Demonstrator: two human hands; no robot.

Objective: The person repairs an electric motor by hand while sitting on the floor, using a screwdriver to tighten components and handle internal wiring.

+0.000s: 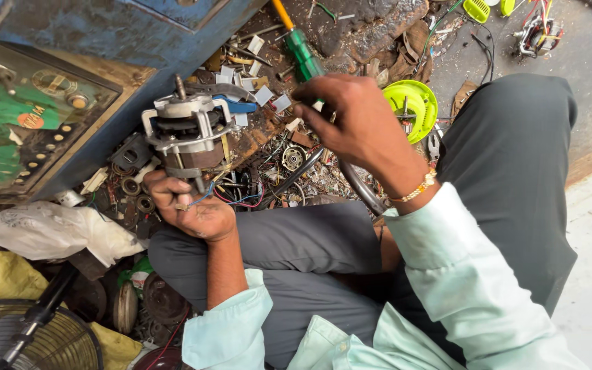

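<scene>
Sitting: a person in grey trousers (515,157) and a pale green shirt (460,288), seen from above, works over a heap of scrap parts (289,171).
Left hand: the left hand (190,205) is closed around the lower end of a motor (190,133), fingers curled under its base, holding it upright above the heap.
Motor: bare metal frame on top, brown windings in the middle, a short shaft pointing up; thin red and blue wires (234,199) trail from its underside past the left hand.
Right hand: the right hand (351,123) is closed on a screwdriver (303,55), fingers wrapped round the lower part of its green handle; a gold bracelet (416,190) sits on the wrist.
Screwdriver: green handle with a yellow end, slanting up and away from the hand; the tip is hidden behind the fingers, so I cannot tell what it touches.
Gap: the two hands are near each other, the motor just to the left of the right hand, not touching it.
Around: a blue metal cabinet (104,41) stands behind the motor, a lime-green plastic disc (412,103) lies beside the right hand, a white plastic bag (56,229) and a fan grille (29,342) lie at lower left.
</scene>
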